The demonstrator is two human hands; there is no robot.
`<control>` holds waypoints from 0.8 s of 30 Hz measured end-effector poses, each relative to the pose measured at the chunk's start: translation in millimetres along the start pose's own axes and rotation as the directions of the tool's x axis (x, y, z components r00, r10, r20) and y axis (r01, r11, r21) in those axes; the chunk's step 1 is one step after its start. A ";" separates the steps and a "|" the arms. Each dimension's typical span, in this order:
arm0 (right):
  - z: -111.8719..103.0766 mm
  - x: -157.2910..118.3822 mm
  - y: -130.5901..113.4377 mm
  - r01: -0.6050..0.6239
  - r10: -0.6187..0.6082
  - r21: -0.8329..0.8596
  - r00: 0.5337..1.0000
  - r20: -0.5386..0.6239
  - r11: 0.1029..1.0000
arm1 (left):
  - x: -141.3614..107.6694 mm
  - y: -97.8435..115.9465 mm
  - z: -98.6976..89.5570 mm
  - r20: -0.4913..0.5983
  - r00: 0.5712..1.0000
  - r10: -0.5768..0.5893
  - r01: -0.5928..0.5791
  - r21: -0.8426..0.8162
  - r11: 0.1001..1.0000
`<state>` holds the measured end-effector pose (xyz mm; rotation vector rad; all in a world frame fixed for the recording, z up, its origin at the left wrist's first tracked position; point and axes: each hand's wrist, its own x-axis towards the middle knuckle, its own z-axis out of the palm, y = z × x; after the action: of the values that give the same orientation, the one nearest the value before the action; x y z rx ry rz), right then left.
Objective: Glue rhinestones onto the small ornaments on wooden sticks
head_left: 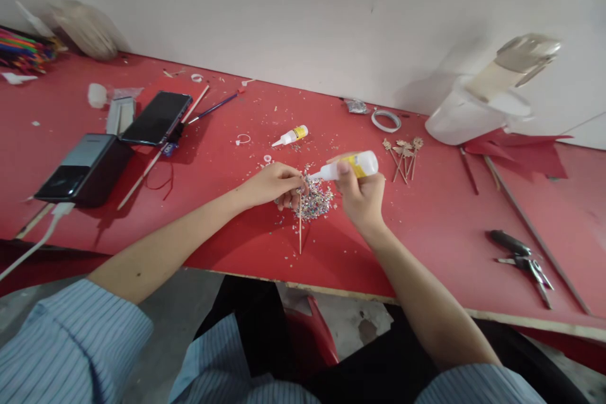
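Note:
My left hand (277, 184) pinches a thin wooden stick (300, 227) near its top, over a heap of glittery bits (317, 202) on the red table. The stick's lower end points toward the table's front edge. What sits at its top is mostly hidden by my fingers. In my right hand (362, 196) a white glue bottle (364, 164) with a yellow label lies tilted, its nozzle pointing left at the fingertips of my left hand. A second, smaller-looking glue bottle (294, 135) lies on the table behind the heap.
Several sticks with flower-like tops (402, 154) lie to the right, below a tape roll (386, 120) and a white bucket (466, 113). Keys (528, 265) rest at far right. A phone (158, 117), a black box-shaped device (83, 170) and a paintbrush (215, 106) are on the left.

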<state>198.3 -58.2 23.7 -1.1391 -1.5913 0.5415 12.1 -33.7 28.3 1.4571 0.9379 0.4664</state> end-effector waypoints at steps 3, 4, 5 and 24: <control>2.0 7.2 4.4 -0.190 0.199 0.255 0.980 -0.009 0.948 | 1.2 -2.5 -1.1 0.013 1.000 -0.023 0.023 -0.019 1.000; 1.9 10.0 6.4 -0.222 0.233 0.314 0.972 0.002 0.923 | 1.5 -3.3 -1.4 0.018 1.000 -0.025 0.026 -0.027 0.999; 1.4 12.9 8.7 -0.249 0.263 0.353 0.965 0.010 0.902 | 1.8 -3.9 -1.7 0.022 0.999 -0.025 0.026 -0.037 0.999; -22.8 31.7 33.5 -0.246 0.266 0.343 0.964 -0.013 0.907 | 1.6 -4.2 -3.3 0.052 0.998 -0.034 0.037 -0.062 0.997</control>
<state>232.8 -20.3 20.0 -1.0923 -1.2415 0.9100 9.4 -30.9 24.4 1.3867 0.8996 0.4276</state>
